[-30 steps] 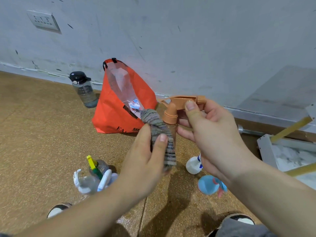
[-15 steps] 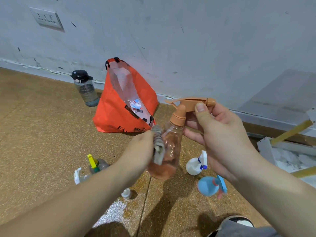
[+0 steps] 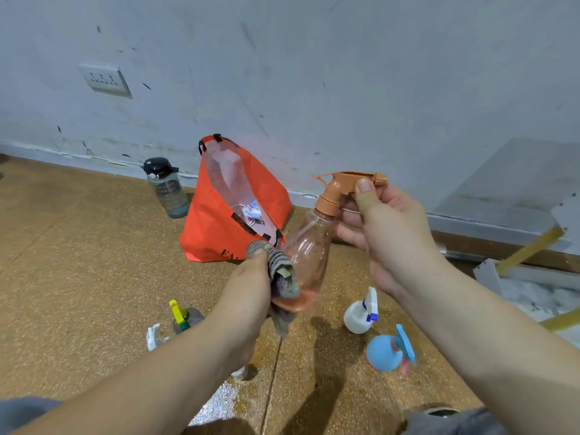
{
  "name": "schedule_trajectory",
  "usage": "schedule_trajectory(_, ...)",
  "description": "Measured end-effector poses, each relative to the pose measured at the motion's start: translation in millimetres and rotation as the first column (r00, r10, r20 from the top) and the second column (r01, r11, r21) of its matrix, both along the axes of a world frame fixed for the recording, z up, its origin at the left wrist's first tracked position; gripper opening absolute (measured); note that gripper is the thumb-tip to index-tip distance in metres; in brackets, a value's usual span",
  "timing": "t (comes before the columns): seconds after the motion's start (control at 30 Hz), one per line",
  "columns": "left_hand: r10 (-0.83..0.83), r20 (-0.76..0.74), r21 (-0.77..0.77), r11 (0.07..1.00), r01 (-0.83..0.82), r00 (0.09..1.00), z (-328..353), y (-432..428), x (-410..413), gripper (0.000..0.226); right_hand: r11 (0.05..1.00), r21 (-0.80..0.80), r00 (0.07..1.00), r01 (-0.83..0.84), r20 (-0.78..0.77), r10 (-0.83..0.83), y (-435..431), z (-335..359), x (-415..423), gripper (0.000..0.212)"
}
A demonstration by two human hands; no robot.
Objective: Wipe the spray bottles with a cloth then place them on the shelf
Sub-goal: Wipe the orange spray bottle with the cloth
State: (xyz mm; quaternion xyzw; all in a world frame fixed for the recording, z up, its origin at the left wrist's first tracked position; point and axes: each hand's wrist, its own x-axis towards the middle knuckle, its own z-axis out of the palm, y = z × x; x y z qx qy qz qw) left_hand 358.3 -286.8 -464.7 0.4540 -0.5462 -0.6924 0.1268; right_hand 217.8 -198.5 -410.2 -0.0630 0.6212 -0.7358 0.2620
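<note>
My right hand (image 3: 386, 233) holds a clear pinkish spray bottle (image 3: 309, 246) by its orange trigger head, tilted with its base toward the lower left. My left hand (image 3: 251, 287) grips a striped grey cloth (image 3: 282, 277) and presses it against the bottle's lower left side. On the floor below stand a white spray bottle (image 3: 359, 313) with a blue-and-white trigger and a blue one (image 3: 387, 350). To the left, partly hidden by my left arm, are a yellow-topped bottle (image 3: 182, 317) and a white-topped one (image 3: 155, 335).
An orange bag (image 3: 219, 227) leans on the grey wall, with a dark-capped water bottle (image 3: 166, 189) to its left. A white shelf frame (image 3: 530, 277) with yellow bars lies at the right edge. The brown floor (image 3: 78, 262) has a wet patch near me.
The bottle has tilted and its body came out from behind the cloth. My left hand slid the cloth from the neck down to the lower body. The view has shifted a little.
</note>
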Motion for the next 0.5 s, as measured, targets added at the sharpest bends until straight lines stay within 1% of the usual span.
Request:
schedule_trajectory(0.03,0.004,0.012,-0.110,0.994,-0.003,1.000,7.1,4.8,-0.4,0.039,1.000,-0.009,1.000,-0.002,0.017,0.002,0.2,1.0,0.9,0.026)
schedule_trajectory(0.07,-0.006,0.023,-0.257,0.966,0.011,1.000,14.6,9.0,-0.6,0.031,1.000,-0.018,0.999,-0.008,0.031,0.008,0.2,1.5,2.2,0.026)
schedule_trajectory(0.1,-0.061,0.022,-0.415,0.908,0.064,0.998,18.9,12.7,-0.9,0.025,1.000,-0.025,0.999,-0.018,0.041,0.019,0.1,1.8,3.9,0.026)
schedule_trajectory(0.13,-0.132,0.026,-0.550,0.826,0.124,0.991,23.2,16.7,-1.5,0.020,0.999,-0.030,0.998,-0.031,0.047,0.032,0.0,2.4,6.0,0.027)
schedule_trajectory(0.17,-0.204,0.052,-0.646,0.740,0.188,0.978,25.1,19.1,-3.0,0.016,0.999,-0.033,0.998,-0.038,0.049,0.040,0.4,3.3,7.7,0.027)
schedule_trajectory(0.2,-0.248,0.068,-0.703,0.675,0.223,0.966,24.6,19.6,-5.8,0.016,0.998,-0.037,0.998,-0.041,0.047,0.043,1.2,4.7,8.8,0.026)
schedule_trajectory(0.23,-0.276,0.060,-0.711,0.663,0.235,0.959,21.9,17.9,-8.9,0.020,0.999,-0.038,0.998,-0.037,0.042,0.039,2.1,5.6,8.6,0.026)
schedule_trajectory(0.27,-0.283,0.025,-0.681,0.698,0.224,0.959,22.1,15.5,-11.4,0.023,0.999,-0.037,0.999,-0.031,0.035,0.032,2.8,6.3,7.2,0.025)
schedule_trajectory(0.3,-0.262,-0.027,-0.612,0.768,0.191,0.965,21.0,12.5,-13.5,0.027,0.999,-0.035,0.999,-0.026,0.027,0.027,3.5,7.0,5.9,0.024)
schedule_trajectory(0.33,-0.206,-0.072,-0.510,0.849,0.142,0.976,20.7,10.5,-15.5,0.033,0.999,-0.037,1.000,-0.021,0.019,0.022,4.6,8.0,4.0,0.023)
schedule_trajectory(0.37,-0.130,-0.085,-0.362,0.928,0.091,0.988,17.9,6.4,-18.9,0.040,0.999,-0.041,1.000,-0.014,0.009,0.015,5.9,9.4,1.3,0.022)
schedule_trajectory(0.4,-0.059,-0.062,-0.163,0.985,0.048,0.996,13.8,0.7,-23.0,0.046,0.999,-0.047,1.000,-0.001,-0.002,0.001,7.2,10.6,-2.5,0.022)
schedule_trajectory(0.43,-0.034,-0.041,0.031,0.999,0.036,0.999,10.9,-2.7,-26.5,0.047,0.998,-0.053,1.000,0.018,-0.013,-0.019,9.0,12.0,-6.8,0.022)
schedule_trajectory(0.47,-0.056,-0.064,0.169,0.983,0.066,0.996,11.1,-3.0,-29.4,0.042,0.997,-0.062,0.999,0.039,-0.022,-0.040,10.9,13.5,-11.1,0.023)
schedule_trajectory(0.5,-0.083,-0.104,0.248,0.963,0.107,0.991,11.2,-3.2,-34.5,0.039,0.996,-0.071,0.998,0.059,-0.028,-0.061,12.9,14.9,-15.1,0.024)
